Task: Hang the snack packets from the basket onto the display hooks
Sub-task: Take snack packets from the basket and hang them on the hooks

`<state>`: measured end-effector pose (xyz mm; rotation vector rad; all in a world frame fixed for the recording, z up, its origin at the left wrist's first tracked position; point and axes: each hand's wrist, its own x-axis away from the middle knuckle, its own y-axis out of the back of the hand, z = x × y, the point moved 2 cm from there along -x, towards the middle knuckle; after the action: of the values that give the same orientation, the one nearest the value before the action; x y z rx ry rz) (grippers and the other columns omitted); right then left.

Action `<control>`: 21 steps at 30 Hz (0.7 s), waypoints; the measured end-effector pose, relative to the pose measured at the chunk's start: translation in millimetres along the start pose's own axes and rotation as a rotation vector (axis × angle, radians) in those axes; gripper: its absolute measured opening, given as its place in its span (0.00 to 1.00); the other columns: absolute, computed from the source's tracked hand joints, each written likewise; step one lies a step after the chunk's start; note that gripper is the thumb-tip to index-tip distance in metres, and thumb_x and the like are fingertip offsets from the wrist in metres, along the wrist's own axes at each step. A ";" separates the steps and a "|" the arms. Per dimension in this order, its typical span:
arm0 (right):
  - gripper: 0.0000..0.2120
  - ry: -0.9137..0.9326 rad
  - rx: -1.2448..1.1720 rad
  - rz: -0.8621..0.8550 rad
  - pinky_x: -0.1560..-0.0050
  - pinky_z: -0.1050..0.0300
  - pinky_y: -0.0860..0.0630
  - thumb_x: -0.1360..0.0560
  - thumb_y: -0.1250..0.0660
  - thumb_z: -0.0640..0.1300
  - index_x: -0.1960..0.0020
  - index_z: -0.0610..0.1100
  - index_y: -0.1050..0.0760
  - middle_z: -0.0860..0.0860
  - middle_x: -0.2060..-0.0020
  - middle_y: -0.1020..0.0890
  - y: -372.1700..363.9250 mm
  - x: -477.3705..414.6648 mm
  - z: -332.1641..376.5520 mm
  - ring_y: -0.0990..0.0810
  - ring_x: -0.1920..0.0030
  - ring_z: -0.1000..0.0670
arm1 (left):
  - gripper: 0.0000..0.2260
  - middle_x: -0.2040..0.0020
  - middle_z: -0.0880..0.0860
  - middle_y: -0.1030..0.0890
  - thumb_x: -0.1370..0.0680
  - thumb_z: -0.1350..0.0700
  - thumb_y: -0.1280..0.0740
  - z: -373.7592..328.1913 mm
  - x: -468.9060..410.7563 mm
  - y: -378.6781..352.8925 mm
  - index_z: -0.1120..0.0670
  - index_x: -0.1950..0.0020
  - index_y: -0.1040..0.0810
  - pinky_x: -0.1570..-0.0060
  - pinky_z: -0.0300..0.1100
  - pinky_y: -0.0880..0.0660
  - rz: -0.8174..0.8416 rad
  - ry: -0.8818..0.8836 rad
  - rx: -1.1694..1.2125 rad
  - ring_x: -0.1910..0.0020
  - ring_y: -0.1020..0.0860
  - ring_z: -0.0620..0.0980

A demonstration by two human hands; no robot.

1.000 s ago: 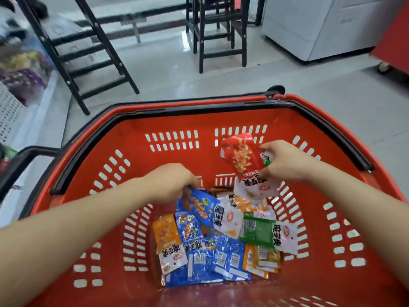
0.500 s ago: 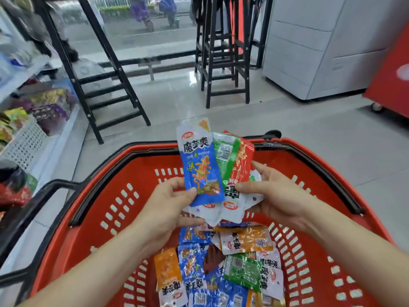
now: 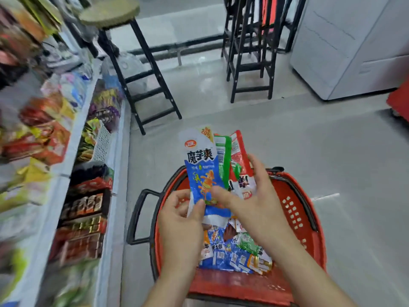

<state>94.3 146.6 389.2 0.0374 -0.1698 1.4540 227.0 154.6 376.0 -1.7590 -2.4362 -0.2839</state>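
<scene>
Bunch of packets point(image 3: 218, 165) upright above the basket point(image 3: 296, 209), both my hands on it.
Long axes near vertical, tops pointing up and away from me, fanned: blue packet point(image 3: 200, 171) in front, green packet point(image 3: 224, 160) and red packet point(image 3: 240, 151) behind it to the right. My left hand point(image 3: 181, 220) pinches the blue packet's lower edge; my right hand point(image 3: 250, 202) clamps the bunch, thumb in front, fingers spread behind. Loose packets point(image 3: 234, 251) lie in the basket.

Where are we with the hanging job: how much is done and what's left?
Done: nothing visibly hung; no hooks can be made out on the blurred shelves. In hand: left hand and right hand hold a bunch of packets, blue in front, green and red behind, above the basket. Left: hang these, then the pile of packets lying in the basket.
</scene>
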 end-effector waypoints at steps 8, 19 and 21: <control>0.28 0.012 -0.062 0.137 0.49 0.42 0.18 0.29 0.28 0.28 0.41 0.57 0.25 0.49 0.50 0.15 -40.1 77.1 230.3 0.16 0.49 0.41 | 0.23 0.61 0.50 0.15 0.29 0.64 0.25 -230.1 99.9 66.6 0.43 0.43 0.29 0.59 0.48 0.20 0.060 0.019 -0.093 0.62 0.16 0.50; 0.48 0.545 0.307 0.581 0.48 0.44 0.20 0.32 0.26 0.38 0.30 0.75 0.48 0.62 0.42 0.20 -73.2 167.2 424.8 0.18 0.46 0.51 | 0.14 0.56 0.43 0.15 0.29 0.61 0.28 -413.6 214.9 101.3 0.47 0.48 0.25 0.60 0.37 0.21 -0.226 -0.187 0.238 0.55 0.16 0.44; 0.46 0.467 0.191 0.728 0.49 0.44 0.19 0.32 0.26 0.41 0.27 0.70 0.48 0.60 0.39 0.21 -82.6 184.0 436.2 0.18 0.45 0.53 | 0.19 0.50 0.53 0.15 0.33 0.60 0.23 -426.3 235.6 118.8 0.53 0.44 0.23 0.55 0.50 0.19 -0.329 -0.197 0.362 0.52 0.16 0.54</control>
<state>155.4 262.1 851.7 -0.2300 0.3779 2.1541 261.1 314.0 850.1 -1.2899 -2.6934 0.3009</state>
